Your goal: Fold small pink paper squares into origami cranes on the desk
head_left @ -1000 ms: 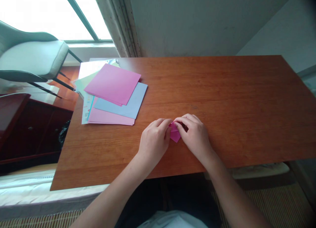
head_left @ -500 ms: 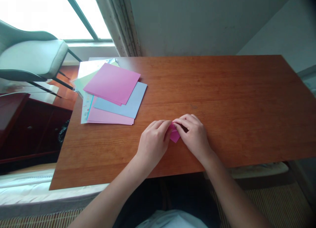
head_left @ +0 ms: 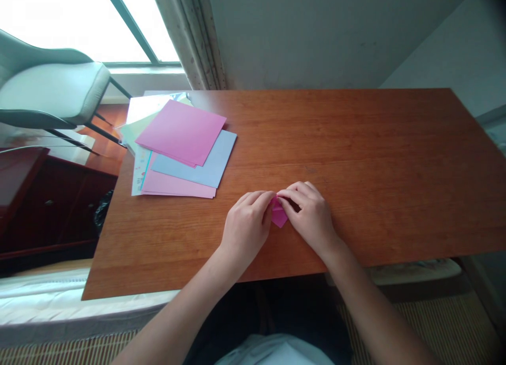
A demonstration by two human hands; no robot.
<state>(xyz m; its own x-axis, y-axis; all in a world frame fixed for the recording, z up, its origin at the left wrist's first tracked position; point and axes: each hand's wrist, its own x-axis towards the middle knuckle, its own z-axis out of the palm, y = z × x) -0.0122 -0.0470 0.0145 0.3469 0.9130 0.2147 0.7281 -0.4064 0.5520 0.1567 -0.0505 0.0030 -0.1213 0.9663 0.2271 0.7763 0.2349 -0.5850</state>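
A small folded piece of bright pink paper [head_left: 280, 217] is between my hands, near the front edge of the wooden table [head_left: 356, 144]. My left hand [head_left: 247, 223] is closed on the paper's left side, its fingers covering much of it. With thumb and index finger, my right hand [head_left: 310, 215] pinches the upper right part. The fingertips of both hands almost meet at the top. A pointed lower corner of the paper shows below them; the rest is hidden.
At the table's left end lies a loose pile with pink sheets [head_left: 184, 130], a blue sheet [head_left: 217, 157] and light pink sheets [head_left: 177, 187]. A pale chair [head_left: 51, 91] stands beyond the left edge, near the window and a curtain [head_left: 190, 33]. A dark red cabinet [head_left: 59, 207] is at the left.
The view has shifted very slightly. Both hands keep hold of the pink paper in nearly the same place, with only tiny finger movement.
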